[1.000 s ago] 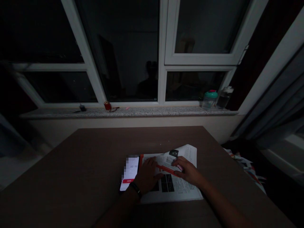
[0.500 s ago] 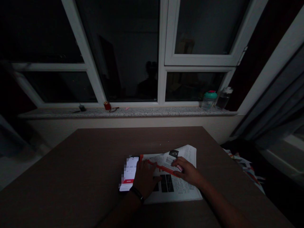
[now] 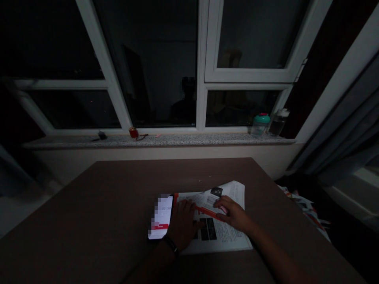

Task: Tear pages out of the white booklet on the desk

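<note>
A printed paper sheet [image 3: 231, 234] with text and dark pictures lies on the brown table, one part folded over at a slant. A red band [image 3: 207, 212] runs along the slanted edge of the fold. My left hand [image 3: 184, 223] rests on the sheet's left part, fingers stretched out and spread. Over the fold, my right hand [image 3: 233, 215] is curled round a small pink object [image 3: 224, 209], whose kind I cannot make out. Its fingertips touch the paper near the red band.
Just left of my left hand lies a lit phone [image 3: 161, 219] showing a timer. Beyond the table [image 3: 133, 177], the windowsill [image 3: 183, 139] carries a small red jar [image 3: 133, 132], a teal-lidded bottle [image 3: 260, 124] and a clear bottle [image 3: 278, 123]. The room is dim.
My left hand has shifted slightly to the right along the paper, uncovering more of the phone's screen. My right hand and the folded sheet look almost unchanged.
</note>
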The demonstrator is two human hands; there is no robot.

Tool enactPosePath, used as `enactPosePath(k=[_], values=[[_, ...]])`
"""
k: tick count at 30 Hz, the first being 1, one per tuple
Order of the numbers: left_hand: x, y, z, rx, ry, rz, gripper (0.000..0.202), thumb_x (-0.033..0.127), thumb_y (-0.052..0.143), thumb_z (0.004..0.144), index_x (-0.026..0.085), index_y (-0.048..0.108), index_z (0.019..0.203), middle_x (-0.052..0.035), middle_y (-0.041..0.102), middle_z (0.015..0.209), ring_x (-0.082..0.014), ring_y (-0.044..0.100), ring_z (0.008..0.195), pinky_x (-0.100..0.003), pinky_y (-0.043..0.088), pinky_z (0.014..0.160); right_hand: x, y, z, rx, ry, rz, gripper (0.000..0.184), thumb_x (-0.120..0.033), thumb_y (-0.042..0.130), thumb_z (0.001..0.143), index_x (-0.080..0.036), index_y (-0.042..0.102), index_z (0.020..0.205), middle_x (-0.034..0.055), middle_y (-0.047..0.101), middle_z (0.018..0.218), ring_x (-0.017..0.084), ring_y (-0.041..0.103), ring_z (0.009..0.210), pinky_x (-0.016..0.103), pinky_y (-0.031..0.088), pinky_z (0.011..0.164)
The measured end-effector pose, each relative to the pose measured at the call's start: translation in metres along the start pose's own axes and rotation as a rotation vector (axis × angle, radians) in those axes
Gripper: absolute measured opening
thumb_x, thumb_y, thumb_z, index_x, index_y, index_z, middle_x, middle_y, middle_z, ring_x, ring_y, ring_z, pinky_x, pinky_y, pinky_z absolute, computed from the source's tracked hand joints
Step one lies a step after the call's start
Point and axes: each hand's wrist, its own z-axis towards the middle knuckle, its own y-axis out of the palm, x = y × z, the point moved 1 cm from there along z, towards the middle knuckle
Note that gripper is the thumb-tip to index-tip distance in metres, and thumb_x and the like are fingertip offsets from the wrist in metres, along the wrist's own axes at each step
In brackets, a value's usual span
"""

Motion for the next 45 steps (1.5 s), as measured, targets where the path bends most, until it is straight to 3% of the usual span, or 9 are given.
enactPosePath(k=[9,19,25,33,45], values=[[0.001,0.004,-0.001,0.017,0.03,-0.03,0.059,0.05,0.058,0.088,0.02,0.046,0.137,-0.0116,0.04,0.146,-0.0341,0.03,0.136,-0.052,0.025,0.109,-0.002,-0.005,-0.001,-0.018,-0.012,-0.061,0.023,-0.017,0.064,0.079,-0.023,0.061,0.101,0.0055,0.059,0.102,0.022,0.056,0.097,0.034,0.045,0.086],[0.007,-0.004,-0.004,0.033,-0.068,-0.049,0.057,0.047,0.064,0.085,0.026,0.05,0.136,-0.0116,0.045,0.141,-0.0384,0.031,0.133,-0.058,0.027,0.106,-0.002,-0.005,-0.001,-0.006,0.005,-0.067,0.023,-0.018,0.065,0.079,-0.024,0.06,0.1,0.0048,0.059,0.101,0.022,0.056,0.096,0.034,0.045,0.085],[-0.002,-0.001,0.0,0.034,-0.009,-0.083,0.054,0.048,0.062,0.086,0.026,0.051,0.133,-0.0116,0.043,0.143,-0.0345,0.034,0.133,-0.056,0.022,0.109,-0.005,-0.006,0.001,-0.008,0.007,-0.058,0.022,-0.017,0.065,0.078,-0.023,0.061,0.099,0.0049,0.059,0.099,0.022,0.056,0.096,0.033,0.045,0.084],[-0.01,0.001,0.008,0.042,0.088,-0.185,0.041,0.043,0.059,0.089,0.021,0.054,0.124,-0.0099,0.04,0.145,-0.0296,0.034,0.134,-0.048,0.031,0.109,-0.009,-0.008,0.001,-0.019,0.01,-0.055,0.022,-0.017,0.064,0.079,-0.024,0.06,0.1,0.0054,0.06,0.1,0.023,0.056,0.096,0.035,0.045,0.085],[-0.004,0.003,0.019,0.074,0.089,-0.094,0.065,0.065,0.058,0.08,0.02,0.052,0.126,-0.0104,0.044,0.142,-0.0357,0.038,0.125,-0.051,0.032,0.102,-0.005,-0.005,0.001,-0.013,0.023,-0.064,0.023,-0.017,0.065,0.077,-0.023,0.061,0.098,0.0051,0.059,0.1,0.023,0.056,0.096,0.035,0.045,0.086]])
